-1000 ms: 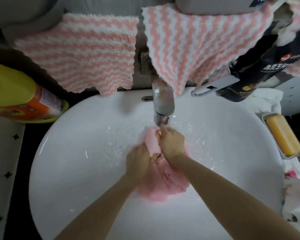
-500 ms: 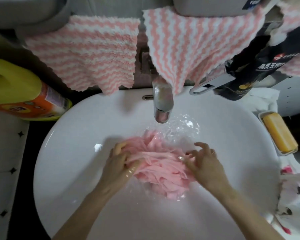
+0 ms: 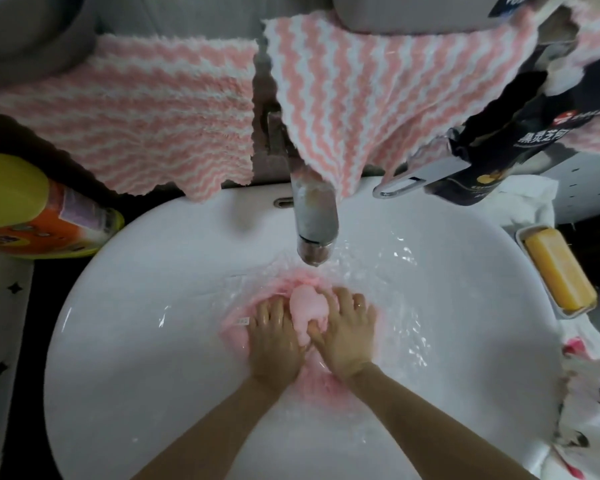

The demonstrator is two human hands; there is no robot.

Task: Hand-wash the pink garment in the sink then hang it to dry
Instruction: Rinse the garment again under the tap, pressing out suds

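Sink: round white basin (image 3: 125, 358), shallow water rippling over its floor.
Faucet: metal spout (image 3: 314, 223) reaches from the back rim over the basin; its outlet hangs just above the far edge of the cloth. Lever handle (image 3: 420, 174) points to the right of the spout.
Pink garment: wet pink garment (image 3: 307, 310) lies at the basin centre, just in front of the spout outlet. Most of it spreads flat and submerged; one fold bulges up between the two hands. A small white tag shows at its left edge.
Left hand: left hand (image 3: 274, 337) palm down on the left part of the garment, fingers spread and pressing the cloth against the basin floor.
Right hand: right hand (image 3: 347, 334) palm down on the right part, fingers spread, thumb side touching the raised fold.
Hands relative: side by side, nearly touching at the thumbs, both pressing flat on the cloth rather than closed round it.
Back rim: two pink-and-white striped towels (image 3: 136, 109) hang above it; the right one drapes over the faucet base.
Left rim: yellow detergent bottle (image 3: 25, 209) with orange label, lying on its side.
Right rim: yellow soap bar (image 3: 558, 271) in a white dish; a dark pouch with printed text (image 3: 534, 133) stands behind it.
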